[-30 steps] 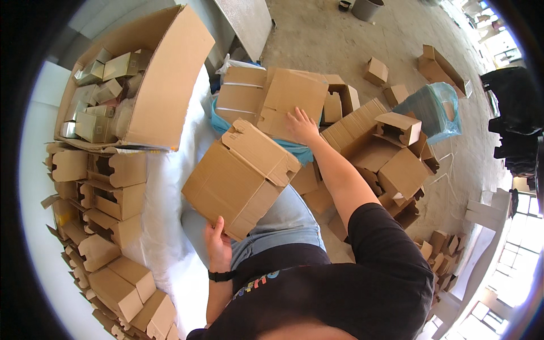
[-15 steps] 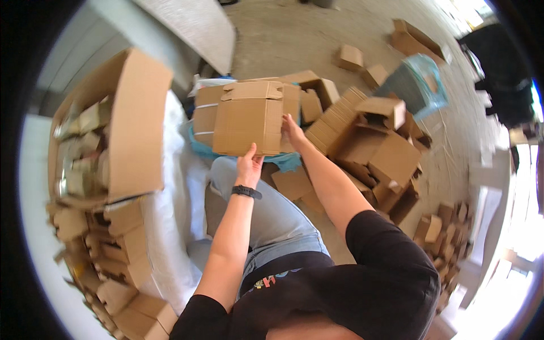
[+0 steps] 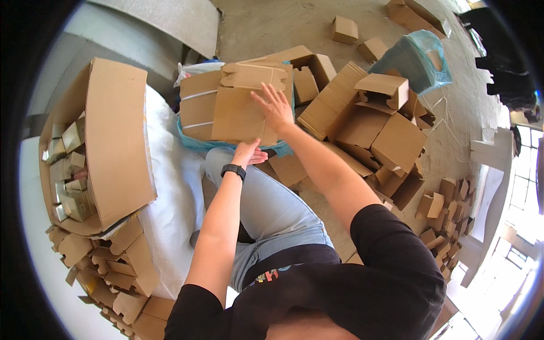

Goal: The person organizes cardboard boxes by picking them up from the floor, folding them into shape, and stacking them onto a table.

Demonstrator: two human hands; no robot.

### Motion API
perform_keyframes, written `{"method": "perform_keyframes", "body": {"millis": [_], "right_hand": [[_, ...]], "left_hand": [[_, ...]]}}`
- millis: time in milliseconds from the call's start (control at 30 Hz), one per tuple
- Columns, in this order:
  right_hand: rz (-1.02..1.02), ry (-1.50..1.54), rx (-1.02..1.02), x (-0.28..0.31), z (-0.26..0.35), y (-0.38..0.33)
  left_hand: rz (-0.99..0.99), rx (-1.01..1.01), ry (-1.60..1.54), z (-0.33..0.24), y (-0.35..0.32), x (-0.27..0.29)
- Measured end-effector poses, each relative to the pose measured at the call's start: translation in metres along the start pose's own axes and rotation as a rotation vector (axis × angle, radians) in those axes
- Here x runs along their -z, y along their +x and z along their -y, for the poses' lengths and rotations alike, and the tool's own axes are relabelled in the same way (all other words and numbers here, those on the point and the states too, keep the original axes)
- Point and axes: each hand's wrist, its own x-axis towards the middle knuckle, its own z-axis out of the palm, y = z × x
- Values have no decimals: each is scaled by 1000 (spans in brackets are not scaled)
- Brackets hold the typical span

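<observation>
Nearest the wearer, a bent leg in pale denim (image 3: 277,198) lies below the forearms. Just beyond it, the left hand (image 3: 249,153) is at the near edge of a flattened carton (image 3: 235,116), thumb apart from the extended fingers; whether it pinches the cardboard cannot be told. The right hand (image 3: 276,110) is spread, palm down, over the carton's right part. A second ago the carton was tilted above the lap, held by the left hand alone; half a second later both hands were at its edges. Now it lies on a cardboard bundle (image 3: 195,113) with white straps and blue plastic (image 3: 198,143) around its base, so its placing appears nearly complete, with alignment perhaps being adjusted. To the left stands a large open box (image 3: 122,141) containing smaller boxes (image 3: 73,204); to the right, opened cartons (image 3: 402,141) lie heaped. Farther off are a plastic-wrapped bundle (image 3: 411,62) and a small brown box (image 3: 344,30) on the floor.
</observation>
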Motion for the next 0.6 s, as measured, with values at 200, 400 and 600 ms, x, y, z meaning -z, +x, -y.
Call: {"method": "perform_keyframes", "body": {"millis": [200,400,600], "right_hand": [[245,97,34,1,-21,34],[426,108,90,5,-31,52],[487,95,69,6,-30,54]], "left_hand": [[-275,-300,948,-83,-22,-2],[-362,-732,1515,-91,22,1],[-245,-633,1489,-87,55,11]]}}
